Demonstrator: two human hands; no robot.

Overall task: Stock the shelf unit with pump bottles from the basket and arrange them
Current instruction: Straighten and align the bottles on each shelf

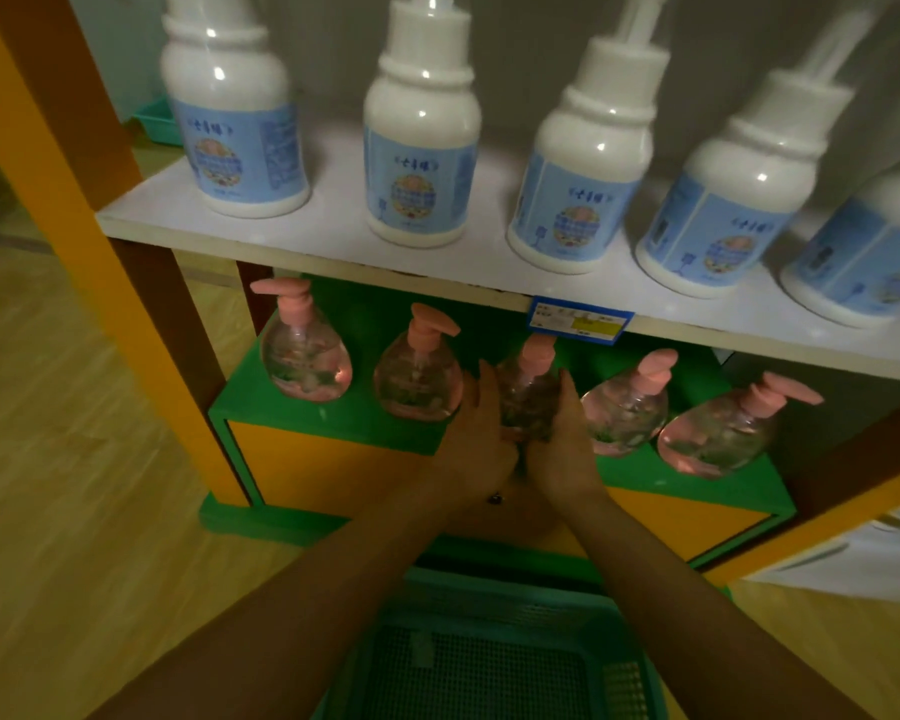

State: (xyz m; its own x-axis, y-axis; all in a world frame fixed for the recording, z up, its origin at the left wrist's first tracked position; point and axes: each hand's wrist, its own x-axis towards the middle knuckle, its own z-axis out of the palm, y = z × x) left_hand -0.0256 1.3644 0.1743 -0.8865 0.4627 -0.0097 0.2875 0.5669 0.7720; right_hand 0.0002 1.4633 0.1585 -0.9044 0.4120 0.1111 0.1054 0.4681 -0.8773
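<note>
A wooden floor is running down the left of the frame, and the orange post of the shelf unit is rising from it at the upper left. Across the top, a white shelf is carrying a row of white bottles with blue labels, spaced evenly and facing forward.

Below it, five pink pump bottles are standing in a line on the green shelf. The leftmost pump bottle and the second pump bottle are sitting apart from each other, both free of the hands.

At the centre, the left hand and the right hand are cupping the middle pump bottle from either side, fingers curved round its belly, wrists meeting beneath it. The two-handed hold is probably steadying the round bottle while it is being centred in its gap, right under the blue price tag. At bottom centre, the green basket is showing only its mesh floor, so stocking is likely nearly done.

To the right, the fourth pump bottle is standing just beside the right hand, and the fifth pump bottle is closing the row.
</note>
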